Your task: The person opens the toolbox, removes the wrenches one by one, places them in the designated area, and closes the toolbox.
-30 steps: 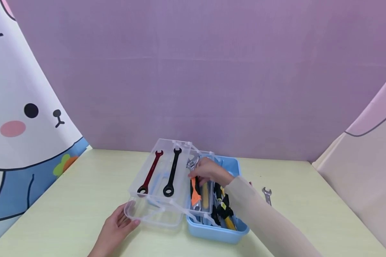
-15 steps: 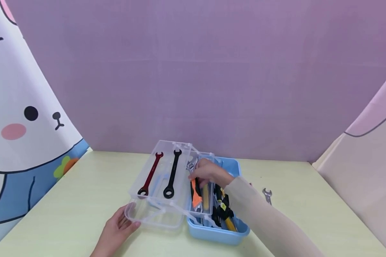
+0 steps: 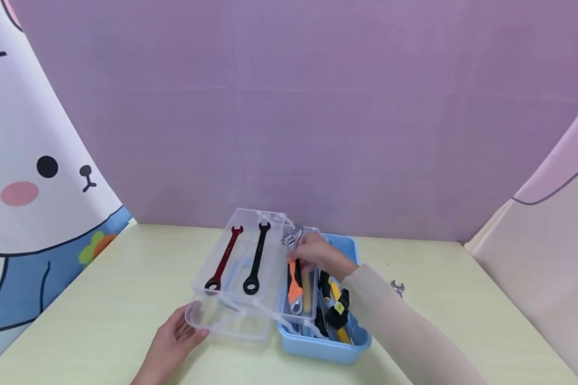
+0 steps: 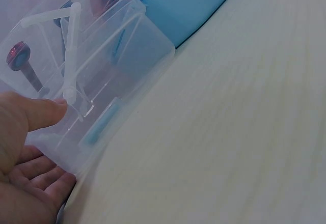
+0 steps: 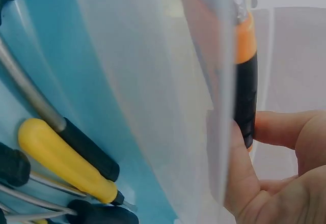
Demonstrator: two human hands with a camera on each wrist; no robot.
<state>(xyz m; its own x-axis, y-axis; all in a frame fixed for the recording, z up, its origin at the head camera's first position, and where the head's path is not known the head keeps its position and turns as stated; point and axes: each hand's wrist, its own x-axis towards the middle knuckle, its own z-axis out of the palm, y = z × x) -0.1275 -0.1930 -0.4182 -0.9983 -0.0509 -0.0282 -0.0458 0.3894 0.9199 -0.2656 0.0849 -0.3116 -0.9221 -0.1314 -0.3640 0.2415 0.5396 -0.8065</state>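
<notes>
My right hand (image 3: 315,252) pinches an adjustable wrench (image 3: 295,289) by its orange-and-black handle, over a clear tray (image 3: 314,315) of the toolbox. In the right wrist view, thumb and fingers lie on either side of the handle's black part (image 5: 245,94), partly behind the tray wall. At the near left, my left hand (image 3: 170,342) grips the corner of the toolbox's clear lid (image 3: 231,329); the left wrist view shows the thumb on one side and the fingers beneath. A red wrench (image 3: 225,259) and a black wrench (image 3: 257,259) lie in the upper clear tray (image 3: 281,219).
Under the trays, the blue toolbox body (image 3: 318,350) holds several tools, among them a yellow-handled screwdriver (image 5: 66,158). A silver wrench (image 3: 397,289) lies on the table (image 3: 462,310) to the right, partly hidden by the sleeve. A purple backdrop (image 3: 289,117) stands behind.
My right hand has moved slightly to the right and away with the adjustable wrench, whose head is a little higher in the view. My left hand keeps its place on the lid.
</notes>
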